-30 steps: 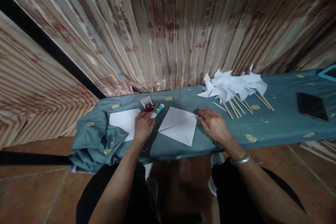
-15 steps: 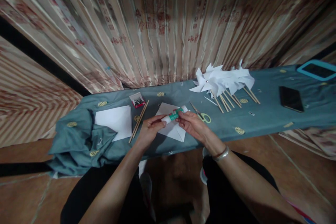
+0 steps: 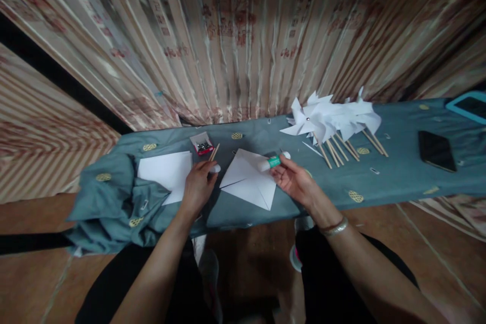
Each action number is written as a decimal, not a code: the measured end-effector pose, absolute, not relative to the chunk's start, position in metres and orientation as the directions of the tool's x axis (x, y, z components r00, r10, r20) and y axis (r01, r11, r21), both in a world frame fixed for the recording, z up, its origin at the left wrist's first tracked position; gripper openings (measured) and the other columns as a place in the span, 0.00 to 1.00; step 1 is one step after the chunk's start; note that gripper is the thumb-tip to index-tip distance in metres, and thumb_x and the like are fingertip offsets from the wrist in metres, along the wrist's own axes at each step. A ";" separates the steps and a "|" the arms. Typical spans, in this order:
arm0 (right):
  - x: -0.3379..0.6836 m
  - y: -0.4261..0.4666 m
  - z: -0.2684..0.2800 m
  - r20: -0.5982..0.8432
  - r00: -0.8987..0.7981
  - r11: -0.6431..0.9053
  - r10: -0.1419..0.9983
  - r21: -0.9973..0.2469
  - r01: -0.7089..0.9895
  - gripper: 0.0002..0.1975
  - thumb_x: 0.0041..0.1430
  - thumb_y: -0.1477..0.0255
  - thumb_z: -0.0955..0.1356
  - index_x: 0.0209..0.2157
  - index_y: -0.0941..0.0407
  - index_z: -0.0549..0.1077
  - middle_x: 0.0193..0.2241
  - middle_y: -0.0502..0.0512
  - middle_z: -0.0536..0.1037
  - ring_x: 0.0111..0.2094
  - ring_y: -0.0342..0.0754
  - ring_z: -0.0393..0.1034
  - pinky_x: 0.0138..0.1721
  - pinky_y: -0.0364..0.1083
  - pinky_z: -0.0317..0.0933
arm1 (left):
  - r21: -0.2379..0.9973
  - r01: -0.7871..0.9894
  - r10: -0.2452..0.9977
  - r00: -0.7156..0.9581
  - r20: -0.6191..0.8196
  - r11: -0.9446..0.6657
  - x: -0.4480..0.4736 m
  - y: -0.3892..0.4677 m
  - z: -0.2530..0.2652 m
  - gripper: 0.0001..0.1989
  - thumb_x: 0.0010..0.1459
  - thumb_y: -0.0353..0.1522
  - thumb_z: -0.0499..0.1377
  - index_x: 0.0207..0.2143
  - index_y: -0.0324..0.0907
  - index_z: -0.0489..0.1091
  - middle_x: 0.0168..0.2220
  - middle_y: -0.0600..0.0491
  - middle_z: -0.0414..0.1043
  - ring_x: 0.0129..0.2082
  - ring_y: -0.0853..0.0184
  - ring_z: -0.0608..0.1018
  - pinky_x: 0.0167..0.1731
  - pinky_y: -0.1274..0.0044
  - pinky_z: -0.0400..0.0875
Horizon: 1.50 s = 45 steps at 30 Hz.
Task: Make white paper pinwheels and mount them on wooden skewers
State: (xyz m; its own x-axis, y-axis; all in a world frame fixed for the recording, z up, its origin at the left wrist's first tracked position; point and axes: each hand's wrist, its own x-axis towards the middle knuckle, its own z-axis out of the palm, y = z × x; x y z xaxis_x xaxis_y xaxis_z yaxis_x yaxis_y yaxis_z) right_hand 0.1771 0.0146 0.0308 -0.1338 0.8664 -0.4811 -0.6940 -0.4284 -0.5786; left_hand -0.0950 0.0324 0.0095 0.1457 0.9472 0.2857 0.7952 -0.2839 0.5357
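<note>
My right hand (image 3: 295, 182) is closed around a white and green glue stick (image 3: 272, 163), its uncapped end pointing left above a white paper square (image 3: 248, 182). Slits and fold lines run in from the corners of that square. In my left hand (image 3: 199, 182) is the white glue cap (image 3: 215, 168), held between the fingers over the wooden sticks (image 3: 214, 152). Most of the sticks' length is hidden under this hand. The scissors lie largely behind my right hand.
A stack of white paper (image 3: 165, 172) lies at left, near a small red and white box of pins (image 3: 202, 145). Several paper pinwheels (image 3: 334, 116) on sticks are piled at right. Beyond them are a black phone (image 3: 436, 151) and a blue-framed tablet (image 3: 469, 106).
The cap has come off the glue stick. My left hand has carried it left, over the wooden sticks, while my right hand keeps the glue stick above the paper square.
</note>
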 end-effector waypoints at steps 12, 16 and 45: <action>0.168 0.017 0.031 -0.406 -0.283 -0.477 0.869 -0.536 -0.696 0.08 0.55 0.68 0.73 0.27 0.56 0.73 0.20 0.46 0.75 0.21 0.38 0.70 0.23 0.35 0.66 | 0.480 0.795 0.917 0.230 0.326 -0.371 -0.099 0.033 0.006 0.20 0.57 0.31 0.57 0.53 0.41 0.70 0.53 0.45 0.73 0.54 0.54 0.72 0.55 0.61 0.67; 0.167 0.016 0.034 -0.390 -0.305 -0.487 0.869 -0.563 -0.668 0.06 0.56 0.69 0.72 0.31 0.57 0.75 0.24 0.48 0.78 0.23 0.38 0.72 0.25 0.35 0.68 | 0.597 0.711 0.917 0.179 0.357 -0.371 -0.082 0.022 0.024 0.20 0.58 0.34 0.57 0.54 0.43 0.69 0.57 0.47 0.70 0.58 0.56 0.69 0.59 0.61 0.63; 0.163 0.008 0.029 -0.119 0.123 -0.121 0.985 -0.993 0.010 0.10 0.47 0.66 0.75 0.30 0.56 0.76 0.24 0.49 0.79 0.23 0.43 0.71 0.27 0.43 0.65 | 0.323 0.720 0.788 0.584 0.195 -0.613 -0.026 -0.022 -0.002 0.27 0.57 0.43 0.62 0.58 0.50 0.65 0.65 0.41 0.57 0.68 0.44 0.52 0.60 0.46 0.50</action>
